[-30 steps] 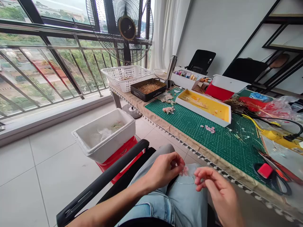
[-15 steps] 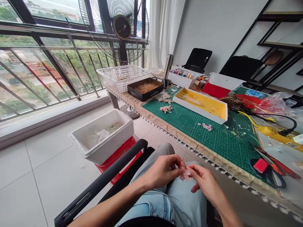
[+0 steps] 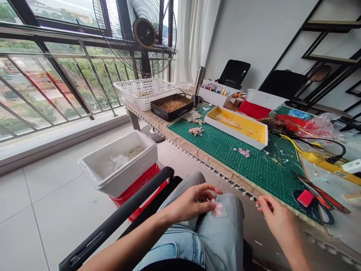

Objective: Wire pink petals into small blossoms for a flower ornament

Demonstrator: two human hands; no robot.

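Over my lap, my left hand [image 3: 191, 203] pinches a small flower of translucent pink petals [image 3: 218, 210] between thumb and fingers. A thin, fine line curves just below the petals against the jeans [image 3: 225, 235]. Away to the right, my right hand [image 3: 278, 220] is closed in a pinch beside the table's pom-pom fringe [image 3: 239, 187]; whatever its fingertips hold is too small to make out. Loose pink petals [image 3: 244, 152] lie on the green cutting mat [image 3: 225, 162], with a cluster of pink flowers [image 3: 196, 131] farther back.
A white tray with a yellow inside [image 3: 237, 128] and a black box of brown stems [image 3: 172, 107] stand on the table. Scissors [image 3: 313, 205] and a red block [image 3: 304, 197] lie at right. Left of me are a chair armrest [image 3: 118, 218] and a white bin [image 3: 118, 160].
My right hand has left the flower and moved right to the table edge, fingers pinched. My left hand still has the flower, its index finger now lifted.
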